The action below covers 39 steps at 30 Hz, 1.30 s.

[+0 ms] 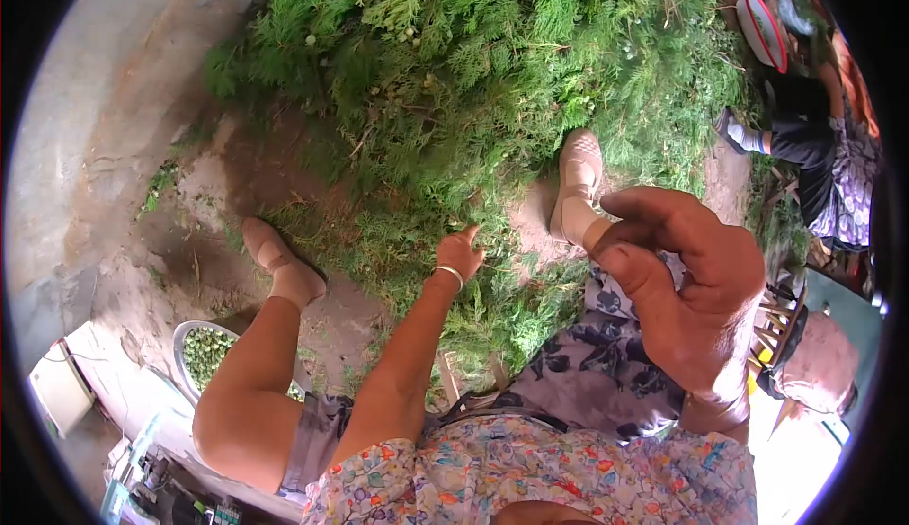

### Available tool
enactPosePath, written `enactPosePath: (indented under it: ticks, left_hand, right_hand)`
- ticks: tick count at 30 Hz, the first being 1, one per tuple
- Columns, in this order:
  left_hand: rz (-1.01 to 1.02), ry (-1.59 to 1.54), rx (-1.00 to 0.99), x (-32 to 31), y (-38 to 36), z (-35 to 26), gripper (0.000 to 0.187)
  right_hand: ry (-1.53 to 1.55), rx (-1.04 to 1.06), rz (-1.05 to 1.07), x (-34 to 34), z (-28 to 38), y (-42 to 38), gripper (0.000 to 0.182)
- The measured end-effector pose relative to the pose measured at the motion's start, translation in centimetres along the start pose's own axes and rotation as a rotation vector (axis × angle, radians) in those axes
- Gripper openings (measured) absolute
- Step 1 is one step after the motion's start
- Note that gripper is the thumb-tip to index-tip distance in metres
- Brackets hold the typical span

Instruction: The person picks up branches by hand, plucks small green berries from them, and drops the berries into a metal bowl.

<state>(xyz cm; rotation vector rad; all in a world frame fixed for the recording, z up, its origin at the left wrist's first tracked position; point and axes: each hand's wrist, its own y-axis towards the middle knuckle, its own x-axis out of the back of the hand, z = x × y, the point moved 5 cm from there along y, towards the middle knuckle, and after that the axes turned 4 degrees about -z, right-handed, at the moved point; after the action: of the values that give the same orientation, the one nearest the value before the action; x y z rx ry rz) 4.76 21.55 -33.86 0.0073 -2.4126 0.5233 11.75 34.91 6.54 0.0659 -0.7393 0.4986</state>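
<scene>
A large heap of green conifer branches (426, 61) spreads over the ground in front of me. My left hand (460, 252), with a bracelet at the wrist, is down at the near edge of the heap, its fingers apart among loose sprigs. Nothing shows in it. Close to the camera, my right hand (686, 274) is raised above my lap with its fingers curled toward the thumb. Whether something small sits between those fingertips cannot be made out.
A metal bowl of small green cones (210, 358) stands beside my bent leg. At the far right another person (814, 160) sits near a red-rimmed tray (761, 30). A stool with a cushion (820, 359) is at the right. A wall (104, 80) rises at the left.
</scene>
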Motion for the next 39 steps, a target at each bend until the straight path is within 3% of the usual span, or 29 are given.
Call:
enactPosePath:
  ticks: [2,4,6,7,8,10,12,14,16,18,19,22,23,24,26,27,29,32,37,39]
  left_hand:
    - [0.023,0.028,0.204,-0.7,0.8,1.0,0.037]
    - [-0.096,0.088,0.128,-0.4,0.6,0.7,0.034]
    - [-0.272,-0.257,0.301,2.6,-0.5,-0.4,0.021]
    - [-0.42,-0.284,0.3,3.5,-0.9,-0.5,0.01]
    - [-0.433,-0.273,0.291,4.1,-1.3,-0.6,0.01]
    - [-0.443,-0.64,0.504,5.4,-2.4,-0.5,0.011]
    - [-0.479,-0.693,0.493,9.6,-3.2,-4.0,0.01]
    - [-0.428,-1.052,0.42,12.3,-3.8,-6.4,0.011]
    - [-0.409,-1.099,0.397,15.6,-4.9,-8.9,0.012]
    - [-0.274,-1.196,0.31,18.8,-5.8,-11.8,0.012]
    - [-0.196,-1.257,0.268,20.1,-6.3,-12.9,0.014]
    - [-0.064,-1.391,0.271,24.4,-8.0,-16.3,0.014]
    - [-0.046,-1.39,0.263,25.7,-8.4,-17.2,0.013]
    - [-0.056,-1.385,0.252,26.8,-8.7,-17.7,0.013]
    - [-0.011,-1.398,0.176,28.7,-8.9,-18.8,0.013]
    - [-0.016,-1.396,0.167,29.3,-9.0,-19.3,0.013]
    - [-0.219,-1.356,0.078,31.2,-8.9,-19.7,0.015]
    - [-0.308,-1.216,-0.001,32.8,-8.7,-18.3,0.017]
    - [-0.273,-0.962,-0.042,32.4,-8.6,-16.4,0.021]
    - [-0.17,-0.847,-0.084,31.9,-8.6,-16.7,0.024]
  right_hand:
    - [0.0,0.012,-0.013,0.0,-0.3,0.3,0.024]
    - [0.033,-0.027,-0.022,0.0,-0.5,0.2,0.023]
    - [0.051,-0.007,-0.012,-0.1,-0.5,0.0,0.022]
    - [0.061,0.006,-0.003,-0.2,-0.4,-0.1,0.022]
    - [0.072,0.019,-0.012,-0.4,-0.4,-0.3,0.022]
    - [0.073,0.057,-0.038,-0.8,-0.3,-0.3,0.019]
    - [0.119,0.08,-0.027,-1.1,-0.4,-0.4,0.017]
    - [-0.034,0.174,0.001,-1.5,-0.4,-0.5,0.014]
    - [-0.087,0.176,0.031,-2.1,-0.6,-0.4,0.011]
    - [-0.405,0.236,0.269,-3.8,-0.9,-0.7,0.039]
    - [-0.384,0.298,0.338,-4.5,-0.7,-0.8,0.046]
    - [-0.25,0.445,0.408,-5.5,0.6,-0.9,0.045]
    - [-0.2,0.404,0.374,-5.6,0.8,-0.9,0.031]
    - [-0.199,0.417,0.368,-6.0,1.0,-0.5,0.031]
    - [0.098,0.34,0.342,-6.4,1.3,0.5,0.012]
    - [0.259,0.25,0.305,-6.5,1.4,0.9,0.014]
    - [0.257,0.19,0.244,-6.0,1.7,1.7,0.016]
    - [0.256,0.126,0.145,-5.5,1.1,2.8,0.02]
    - [0.414,-0.004,0.084,-4.5,1.2,3.3,0.02]
    - [0.492,-0.089,0.101,-4.3,1.6,3.4,0.02]
